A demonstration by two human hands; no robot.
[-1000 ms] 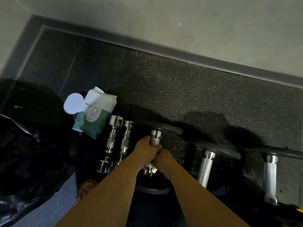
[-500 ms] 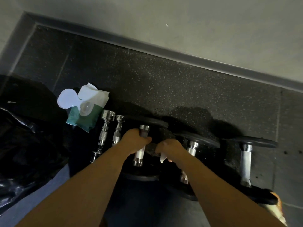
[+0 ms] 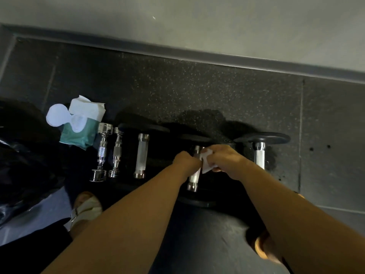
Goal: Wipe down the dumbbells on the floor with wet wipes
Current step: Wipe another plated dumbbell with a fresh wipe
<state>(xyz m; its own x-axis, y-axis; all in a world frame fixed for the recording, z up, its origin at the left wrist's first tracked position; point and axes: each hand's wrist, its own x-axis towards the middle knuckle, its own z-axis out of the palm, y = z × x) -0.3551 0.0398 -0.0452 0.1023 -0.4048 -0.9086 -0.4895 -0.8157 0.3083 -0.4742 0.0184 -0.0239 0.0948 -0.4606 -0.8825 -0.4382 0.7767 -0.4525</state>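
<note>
Both hands at one black dumbbell on the floor, a wet wipe between them.
The right hand pinches the crumpled wet wipe in its fingers against the steel handle. The left hand curls round that handle, fingertips hidden. The plates merge into shadow. To the left lie a second black dumbbell, two chrome dumbbells and the open wipes pack. To the right is a third black dumbbell, its near end hidden by the arm.
</note>
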